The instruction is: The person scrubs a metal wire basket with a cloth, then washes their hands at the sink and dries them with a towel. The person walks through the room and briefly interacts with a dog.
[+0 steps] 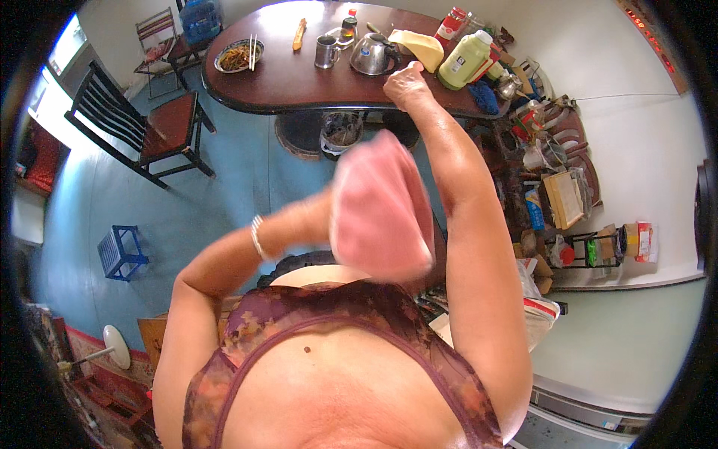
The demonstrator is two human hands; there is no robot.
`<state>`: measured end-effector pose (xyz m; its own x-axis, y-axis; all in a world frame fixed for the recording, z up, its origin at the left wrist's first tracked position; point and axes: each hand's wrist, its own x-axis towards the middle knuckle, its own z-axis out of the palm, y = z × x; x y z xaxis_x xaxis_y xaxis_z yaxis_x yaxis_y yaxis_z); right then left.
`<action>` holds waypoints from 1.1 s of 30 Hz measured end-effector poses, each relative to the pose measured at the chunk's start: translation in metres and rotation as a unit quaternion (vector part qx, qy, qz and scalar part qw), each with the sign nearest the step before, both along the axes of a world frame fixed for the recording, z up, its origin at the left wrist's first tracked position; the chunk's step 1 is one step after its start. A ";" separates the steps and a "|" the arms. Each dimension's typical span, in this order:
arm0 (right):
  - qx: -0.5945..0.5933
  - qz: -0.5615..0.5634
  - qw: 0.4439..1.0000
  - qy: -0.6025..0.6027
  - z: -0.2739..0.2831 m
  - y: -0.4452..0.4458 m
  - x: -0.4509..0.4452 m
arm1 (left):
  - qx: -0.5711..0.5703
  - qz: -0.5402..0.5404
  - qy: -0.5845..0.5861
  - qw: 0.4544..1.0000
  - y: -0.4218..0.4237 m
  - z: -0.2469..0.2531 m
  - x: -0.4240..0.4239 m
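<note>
A pink cloth, blurred by motion, hangs in front of my chest and covers most of my left hand, which grips it. Over the near edge of the dark wooden table, my right hand is bent with its fingers curled; whether anything is inside cannot be seen. A pale yellow piece, perhaps a folded cloth, lies just beyond that hand. To its left is a steel kettle, to its right a green thermos jug. A steel mug stands beside the kettle.
A bowl of food with chopsticks sits at the table's left end. A black wooden chair and a blue plastic stool stand on the left. Below the table is a lined bin. Cluttered shelves line the right wall.
</note>
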<state>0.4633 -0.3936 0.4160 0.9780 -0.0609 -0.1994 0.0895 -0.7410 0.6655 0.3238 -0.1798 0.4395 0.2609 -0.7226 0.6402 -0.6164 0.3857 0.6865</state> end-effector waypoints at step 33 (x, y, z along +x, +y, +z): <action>0.306 -0.059 0.947 0.075 -0.006 -0.005 -0.151 | 0.019 -0.351 0.500 0.791 -0.017 0.027 -0.084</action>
